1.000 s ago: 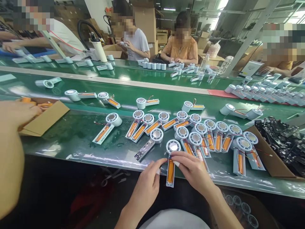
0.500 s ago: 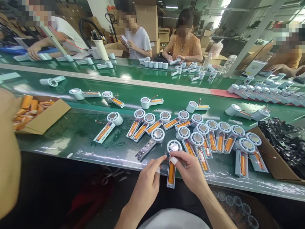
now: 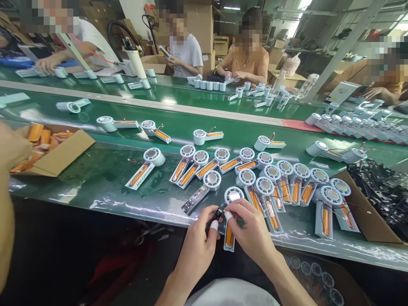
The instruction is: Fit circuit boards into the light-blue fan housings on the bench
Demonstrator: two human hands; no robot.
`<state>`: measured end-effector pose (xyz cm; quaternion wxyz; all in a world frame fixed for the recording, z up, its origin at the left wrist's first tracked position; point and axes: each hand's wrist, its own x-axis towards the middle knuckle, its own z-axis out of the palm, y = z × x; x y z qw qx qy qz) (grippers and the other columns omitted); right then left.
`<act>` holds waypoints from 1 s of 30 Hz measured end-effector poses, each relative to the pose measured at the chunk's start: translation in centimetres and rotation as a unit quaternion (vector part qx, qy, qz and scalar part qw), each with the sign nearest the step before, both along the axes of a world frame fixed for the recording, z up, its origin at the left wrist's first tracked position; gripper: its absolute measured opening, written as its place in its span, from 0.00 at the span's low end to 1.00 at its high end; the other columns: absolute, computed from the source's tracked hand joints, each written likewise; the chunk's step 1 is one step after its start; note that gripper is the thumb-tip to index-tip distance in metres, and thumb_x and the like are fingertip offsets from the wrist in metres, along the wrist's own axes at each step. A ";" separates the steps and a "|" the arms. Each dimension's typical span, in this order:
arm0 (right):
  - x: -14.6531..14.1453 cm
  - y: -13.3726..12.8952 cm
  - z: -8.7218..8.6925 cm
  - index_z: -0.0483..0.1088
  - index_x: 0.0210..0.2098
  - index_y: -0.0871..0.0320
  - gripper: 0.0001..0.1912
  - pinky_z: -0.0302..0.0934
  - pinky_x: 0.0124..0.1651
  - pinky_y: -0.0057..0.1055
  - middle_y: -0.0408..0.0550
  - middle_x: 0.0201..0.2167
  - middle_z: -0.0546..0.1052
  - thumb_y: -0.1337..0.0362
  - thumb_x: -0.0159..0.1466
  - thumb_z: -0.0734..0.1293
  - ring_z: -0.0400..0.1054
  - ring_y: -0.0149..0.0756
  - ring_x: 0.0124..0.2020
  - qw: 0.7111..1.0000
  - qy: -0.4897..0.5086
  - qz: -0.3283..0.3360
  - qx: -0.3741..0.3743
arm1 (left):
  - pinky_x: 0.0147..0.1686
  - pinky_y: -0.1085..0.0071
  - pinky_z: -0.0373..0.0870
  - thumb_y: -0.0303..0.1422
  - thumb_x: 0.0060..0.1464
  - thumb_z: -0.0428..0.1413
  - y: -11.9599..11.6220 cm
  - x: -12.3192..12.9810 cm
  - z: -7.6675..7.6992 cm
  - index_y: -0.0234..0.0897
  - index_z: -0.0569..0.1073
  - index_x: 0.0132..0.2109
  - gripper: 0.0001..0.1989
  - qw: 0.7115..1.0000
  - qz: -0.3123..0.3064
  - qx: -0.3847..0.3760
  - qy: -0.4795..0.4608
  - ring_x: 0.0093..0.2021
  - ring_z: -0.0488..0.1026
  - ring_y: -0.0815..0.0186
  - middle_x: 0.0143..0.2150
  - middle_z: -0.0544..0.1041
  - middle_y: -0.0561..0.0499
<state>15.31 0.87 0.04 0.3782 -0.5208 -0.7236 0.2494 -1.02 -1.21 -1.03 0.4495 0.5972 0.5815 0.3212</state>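
My left hand (image 3: 204, 233) is closed around a small black circuit board (image 3: 218, 213), held tilted at the table edge. My right hand (image 3: 250, 223) pinches at the board's upper end, seemingly on a thin wire's end; the fingers partly hide it. White covers sit on both thumbs. Under the hands, a handheld fan body (image 3: 229, 238) with an orange battery in its open handle sticks out over the edge. Its round head (image 3: 233, 195) lies just beyond my fingertips. Left of it is a fan (image 3: 212, 180) with a circuit board (image 3: 195, 199) covering its handle.
Several open fans (image 3: 264, 185) crowd the table to the right. A carton of black circuit boards (image 3: 366, 212) stands far right, and a carton of orange batteries (image 3: 68, 155) at left, with a neighbour's arm (image 3: 9, 148) beside it. More fans (image 3: 199, 137) lie on the green belt (image 3: 178, 114). Co-workers sit opposite.
The black circuit board now shows in my left hand, which has turned and drawn slightly back. My right hand stays close by. Fans on the belt have shifted right; the neighbour's arm moved toward the battery carton.
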 end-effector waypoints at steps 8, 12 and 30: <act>0.1 0.0 0.0 0.73 0.40 0.56 0.10 0.64 0.42 0.33 0.48 0.38 0.76 0.72 0.68 0.61 0.71 0.38 0.38 0.997 -0.066 0.040 0.013 | 0.49 0.61 0.77 0.30 0.63 0.47 -0.3 0.1 -0.2 0.37 0.74 0.56 0.18 0.994 0.008 0.102 0.036 0.49 0.81 0.55 0.52 0.82 0.42; -0.1 -0.1 -0.3 0.73 0.40 0.56 0.10 0.64 0.42 0.32 0.48 0.38 0.76 0.73 0.69 0.61 0.70 0.37 0.38 0.999 -0.029 0.039 0.012 | 0.50 0.61 0.77 0.28 0.61 0.47 -0.6 0.3 -0.7 0.34 0.75 0.56 0.20 0.990 0.016 0.134 0.044 0.51 0.80 0.54 0.53 0.81 0.41; 0.5 0.3 0.5 0.80 0.38 0.55 0.10 0.63 0.33 0.28 0.48 0.35 0.76 0.66 0.68 0.64 0.71 0.35 0.33 0.985 0.092 0.036 -0.139 | 0.33 0.71 0.76 0.34 0.64 0.51 1.1 -1.7 0.0 0.40 0.77 0.55 0.17 0.991 -0.076 0.003 -0.109 0.31 0.75 0.66 0.42 0.81 0.49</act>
